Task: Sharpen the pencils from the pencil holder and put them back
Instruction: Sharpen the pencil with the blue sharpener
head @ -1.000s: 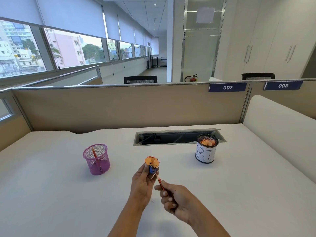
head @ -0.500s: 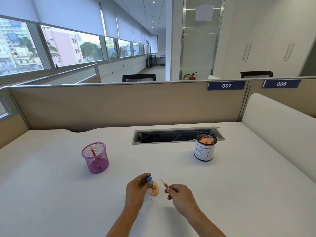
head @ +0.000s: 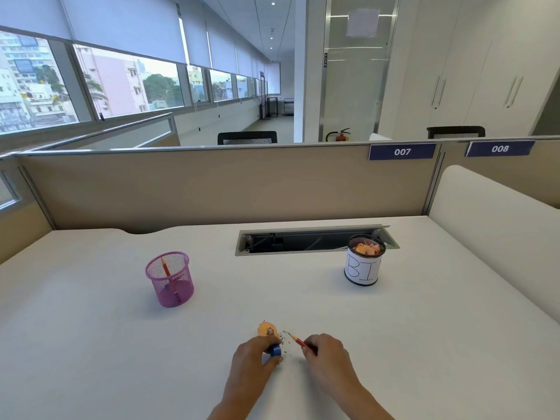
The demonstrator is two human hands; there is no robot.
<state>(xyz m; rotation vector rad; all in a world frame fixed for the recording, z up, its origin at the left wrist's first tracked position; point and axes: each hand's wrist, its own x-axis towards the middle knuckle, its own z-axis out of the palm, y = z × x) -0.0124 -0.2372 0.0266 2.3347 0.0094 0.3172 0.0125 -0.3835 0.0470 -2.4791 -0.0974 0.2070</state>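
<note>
On my left stands the pink wire-mesh pencil holder [head: 182, 286], upright on the white desk [head: 91, 344], with one red pencil [head: 165, 267] leaning inside it. Nearer me, the orange curl of pencil shaving [head: 266, 328] lies on the desk just beyond my left hand [head: 253, 363]. A second ago that curl sat on top of the sharpener, which I held up in the air with the pencil pushed in. Now both hands are down at the desk. My left thumb and fingers pinch the small blue sharpener [head: 275, 350], and grey specks of lead are scattered beside it. The short red pencil [head: 296, 340] is out of the sharpener, its bare point aimed at the shaving, and my right hand [head: 327, 356] has its fingers curled round the back end. Well to the right is the black mesh cup wrapped in white lettered paper [head: 362, 269], with more shavings inside. I judge this pencil sharpened, so it should go back in the pink holder and the curl probably into that cup.
</note>
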